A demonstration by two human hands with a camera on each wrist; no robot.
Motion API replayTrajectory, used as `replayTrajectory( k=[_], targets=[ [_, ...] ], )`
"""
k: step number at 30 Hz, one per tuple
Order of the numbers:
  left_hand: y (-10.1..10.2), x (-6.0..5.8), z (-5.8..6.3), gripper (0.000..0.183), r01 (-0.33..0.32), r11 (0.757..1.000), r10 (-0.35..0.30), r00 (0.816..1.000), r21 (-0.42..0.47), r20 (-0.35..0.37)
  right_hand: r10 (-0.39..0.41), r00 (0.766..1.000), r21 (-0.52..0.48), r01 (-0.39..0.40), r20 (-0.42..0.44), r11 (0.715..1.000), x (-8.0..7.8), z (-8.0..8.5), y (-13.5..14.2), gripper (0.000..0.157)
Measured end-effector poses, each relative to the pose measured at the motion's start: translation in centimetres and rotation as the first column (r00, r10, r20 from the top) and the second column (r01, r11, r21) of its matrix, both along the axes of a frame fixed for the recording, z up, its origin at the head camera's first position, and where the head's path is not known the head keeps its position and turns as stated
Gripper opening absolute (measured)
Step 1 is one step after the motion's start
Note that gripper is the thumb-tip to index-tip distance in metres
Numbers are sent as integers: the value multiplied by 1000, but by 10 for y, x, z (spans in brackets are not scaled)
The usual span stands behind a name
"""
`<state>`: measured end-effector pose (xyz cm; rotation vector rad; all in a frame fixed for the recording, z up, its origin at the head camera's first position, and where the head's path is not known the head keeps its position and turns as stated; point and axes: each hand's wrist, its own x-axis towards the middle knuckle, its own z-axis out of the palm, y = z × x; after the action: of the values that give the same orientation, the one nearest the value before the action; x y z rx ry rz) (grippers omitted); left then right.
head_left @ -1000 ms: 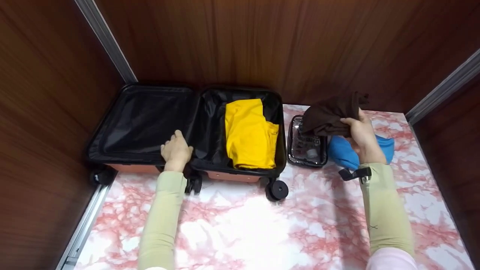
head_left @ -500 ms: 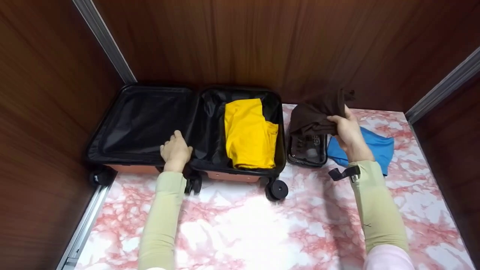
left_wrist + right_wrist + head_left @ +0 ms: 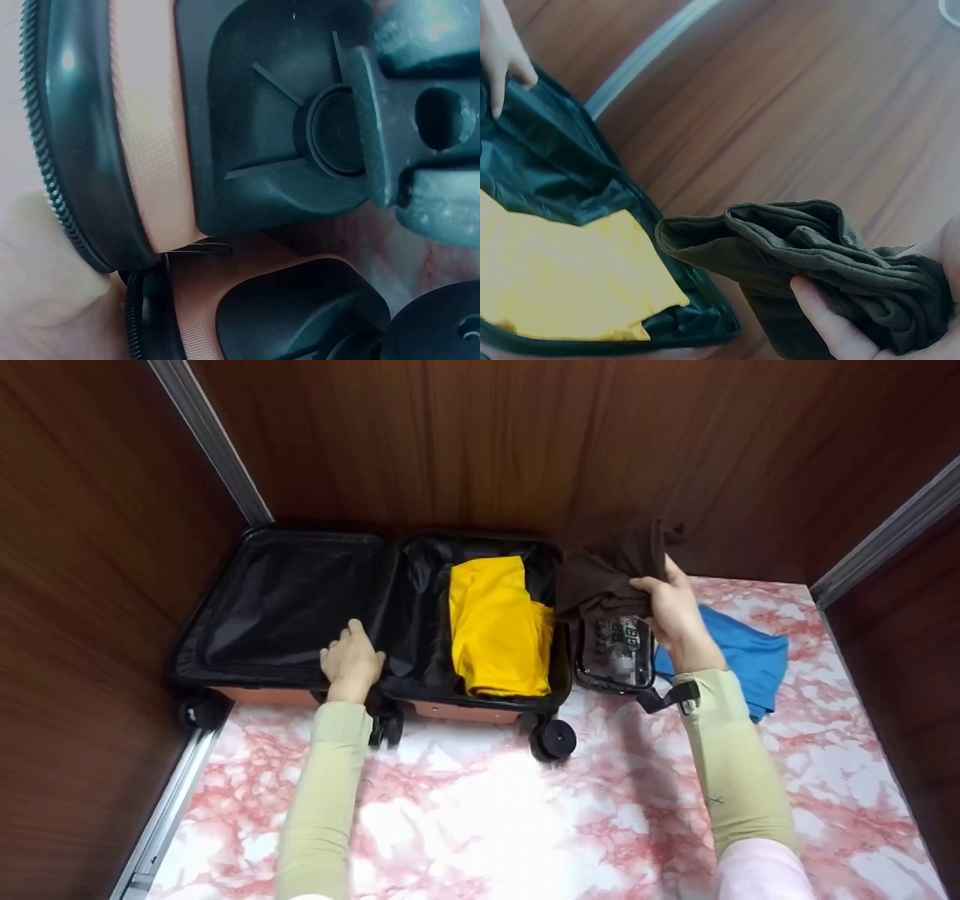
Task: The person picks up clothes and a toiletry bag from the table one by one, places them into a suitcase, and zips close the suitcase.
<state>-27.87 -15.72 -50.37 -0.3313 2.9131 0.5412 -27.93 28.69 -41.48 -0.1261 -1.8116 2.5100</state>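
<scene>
An open suitcase (image 3: 431, 709) with a black lining and salmon-coloured shell lies on the marbled surface. Folded yellow cloth (image 3: 499, 630) fills much of its right half. My left hand (image 3: 352, 660) rests on the suitcase's near rim, where the two halves meet; in the left wrist view only part of that hand (image 3: 45, 285) shows beside the zipped edges. My right hand (image 3: 679, 611) grips a folded dark brown garment (image 3: 607, 574), thumb on top, held up just right of the suitcase. In the right wrist view the garment's layered folds (image 3: 802, 255) show close up.
Below the brown garment lies a clear zip pouch (image 3: 619, 656) with black edging and lettering. A blue folded cloth (image 3: 742, 652) lies to its right, partly behind my right arm. Black wheels (image 3: 555, 739) stick out from the suitcase's near side. Brown wood-look panels (image 3: 480, 450) stand behind.
My right hand has moved left with the brown garment, from above the pouch toward the suitcase's right edge. More of the blue cloth now shows. The left hand has stayed in place.
</scene>
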Motion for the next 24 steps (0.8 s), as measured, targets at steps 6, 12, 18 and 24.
replayTrajectory(
  k=[6, 12, 18, 24],
  targets=[
    [0, 0, 1, 73, -3, 1000, 4, 1000, 9, -4, -2, 1000, 12, 2, -1, 1000, -6, 5, -13, 63],
    [0, 1, -1, 73, 1, 1000, -1, 1000, 6, -20, 1, 1000, 25, -1, 17, 1000, -11, 7, -24, 62],
    [0, 1, -1, 74, 5, 1000, -5, 1000, 6, -3, 26, 999, 24, -27, 19, 999, -15, 8, -36, 64],
    [-1, 1, -1, 73, 6, 1000, -6, 1000, 5, -13, 29, 999, 34, -30, 35, 999, -19, 11, -48, 66]
  ],
)
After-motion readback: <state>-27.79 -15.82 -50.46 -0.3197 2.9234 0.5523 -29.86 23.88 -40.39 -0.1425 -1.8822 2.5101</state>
